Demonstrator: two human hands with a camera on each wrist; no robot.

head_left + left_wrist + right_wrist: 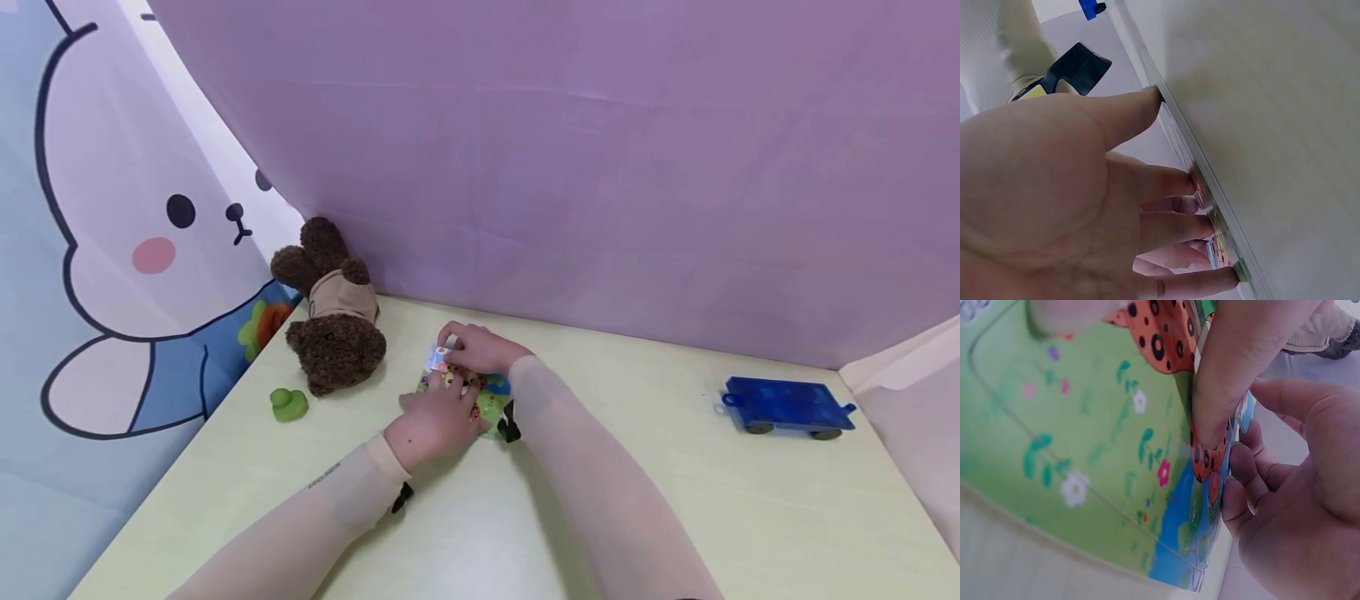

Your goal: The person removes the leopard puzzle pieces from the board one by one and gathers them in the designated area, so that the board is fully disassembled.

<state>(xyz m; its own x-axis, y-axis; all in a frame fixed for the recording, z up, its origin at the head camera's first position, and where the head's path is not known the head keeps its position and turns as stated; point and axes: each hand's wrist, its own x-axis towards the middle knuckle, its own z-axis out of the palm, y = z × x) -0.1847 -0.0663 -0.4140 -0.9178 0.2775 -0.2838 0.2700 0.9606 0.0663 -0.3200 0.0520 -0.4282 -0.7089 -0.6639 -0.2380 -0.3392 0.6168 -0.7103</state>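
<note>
Backing pale table (645, 392) hangs purple cloth (562, 167); left hand (438, 414) splayed, right hand (482, 348) pinching board (1094, 462).

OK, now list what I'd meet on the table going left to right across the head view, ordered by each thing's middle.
Green toy duck, brown plush toy, left hand, right hand, blue toy wagon.

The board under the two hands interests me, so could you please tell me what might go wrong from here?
The board might bend or crease, since the right hand grips at its far edge while the left hand presses on it. It might also slide, as nothing visible fixes it to the table. And with the hands so close, one could get in the other's way.
</note>
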